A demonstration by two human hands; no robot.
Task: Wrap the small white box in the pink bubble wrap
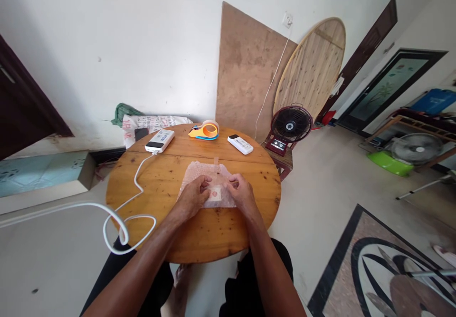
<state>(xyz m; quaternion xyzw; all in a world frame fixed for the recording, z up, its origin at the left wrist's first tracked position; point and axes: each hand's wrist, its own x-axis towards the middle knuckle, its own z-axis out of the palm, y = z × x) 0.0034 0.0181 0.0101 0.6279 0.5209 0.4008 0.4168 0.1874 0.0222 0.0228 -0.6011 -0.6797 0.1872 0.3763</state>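
Squarely between a person's hands, a sheet of bubble wrap (204, 170) lies on a round wooden table (142, 181), a pale, box-like item (215, 195) with a reddish mark showing at its near part. The left hand (195, 194) rests at one side of the wrap, thumb and forefinger bent toward each other; the right hand (241, 192) faces it from the other side, fingers likewise curled. Whether either is pinched on the film cannot be told. Just beyond the fingers, a strip of tape (216, 161) crosses the wrap's far edge.

Farther out, ahead of both hands and near the table's far rim, stands an orange-and-blue tape dispenser (204, 131). A white power bank (160, 141) lies ahead and left of the left hand, its white cable (81, 204) running over the left rim and looping close to the forearm. A second white device (240, 144) sits ahead of the right hand. Bare wood spreads from the right hand to the right rim, with another stretch between the wrap and the near rim. Past the right rim, well apart from the right hand, stands a fan (290, 126).
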